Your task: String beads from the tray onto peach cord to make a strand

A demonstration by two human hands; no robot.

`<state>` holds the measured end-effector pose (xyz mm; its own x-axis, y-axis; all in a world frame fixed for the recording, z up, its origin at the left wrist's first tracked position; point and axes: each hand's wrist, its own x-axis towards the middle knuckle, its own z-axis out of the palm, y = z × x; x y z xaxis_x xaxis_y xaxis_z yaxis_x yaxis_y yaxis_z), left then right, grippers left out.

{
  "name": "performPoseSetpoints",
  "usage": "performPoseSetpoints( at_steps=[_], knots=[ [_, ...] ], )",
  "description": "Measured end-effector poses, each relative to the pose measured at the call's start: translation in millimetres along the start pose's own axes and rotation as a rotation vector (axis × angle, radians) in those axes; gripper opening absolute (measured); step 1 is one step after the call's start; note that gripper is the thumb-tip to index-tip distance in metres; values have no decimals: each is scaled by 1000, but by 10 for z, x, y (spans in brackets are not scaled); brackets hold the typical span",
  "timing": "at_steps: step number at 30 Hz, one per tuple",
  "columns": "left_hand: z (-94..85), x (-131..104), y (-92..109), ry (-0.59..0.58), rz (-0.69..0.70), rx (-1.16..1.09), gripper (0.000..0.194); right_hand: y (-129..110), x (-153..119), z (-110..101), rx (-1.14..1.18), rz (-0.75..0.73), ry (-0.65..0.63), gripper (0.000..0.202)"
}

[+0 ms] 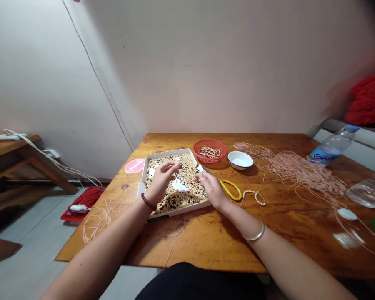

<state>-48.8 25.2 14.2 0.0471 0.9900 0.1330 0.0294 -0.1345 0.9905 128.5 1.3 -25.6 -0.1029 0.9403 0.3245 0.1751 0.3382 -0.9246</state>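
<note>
A shallow white tray (pixel 184 211) of small beads (pixel 175 201) lies in front of me, mostly cream with black and a few coloured ones. Above its left half is my left hand (pixel 162 179), with thumb and fingertips pinched together. My right hand (pixel 211 188) hovers at the tray's right edge, its fingers curled closed. Whatever either pinch holds is too small to make out. Just right of my right hand lie yellow-handled scissors (pixel 234 190), partly hidden. Beside them rests a short string of cream beads (pixel 254 196).
Behind the tray stand a red basket (pixel 197 146) of beaded strings and a white bowl (pixel 240 159). Pink cord (pixel 303 171) is heaped at the right, near a water bottle (pixel 328 148). Loose cords (pixel 101 221) and a pink round card (pixel 134 166) lie at the left.
</note>
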Motion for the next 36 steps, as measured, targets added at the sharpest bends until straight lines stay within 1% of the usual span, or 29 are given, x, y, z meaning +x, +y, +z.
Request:
performPoseSetpoints(
  at_steps=[2, 7, 12, 19, 23, 29, 36],
  knots=[
    [3, -2, 0, 3, 6, 2, 31, 1, -8, -7, -62, -27, 14, 31],
    [5, -3, -3, 1, 12, -6, 31, -27, -19, -30, -116, -6, -1, 20],
    [1, -1, -5, -1, 10, -12, 30, -57, -18, -43, -188, -41, 32, 19],
    [-3, 8, -7, -3, 11, 22, 32, 31, 3, -24, -116, -62, 40, 20],
    [-11, 18, -16, 15, 7, -16, 31, 67, 11, -22, -140, -61, 55, 20],
    [-17, 15, -7, 7, 3, -41, 29, 105, 22, -19, -182, -58, 129, 21],
    [-21, 17, -34, -5, 62, -34, 28, 113, 17, -15, -206, -66, 142, 21]
  ],
)
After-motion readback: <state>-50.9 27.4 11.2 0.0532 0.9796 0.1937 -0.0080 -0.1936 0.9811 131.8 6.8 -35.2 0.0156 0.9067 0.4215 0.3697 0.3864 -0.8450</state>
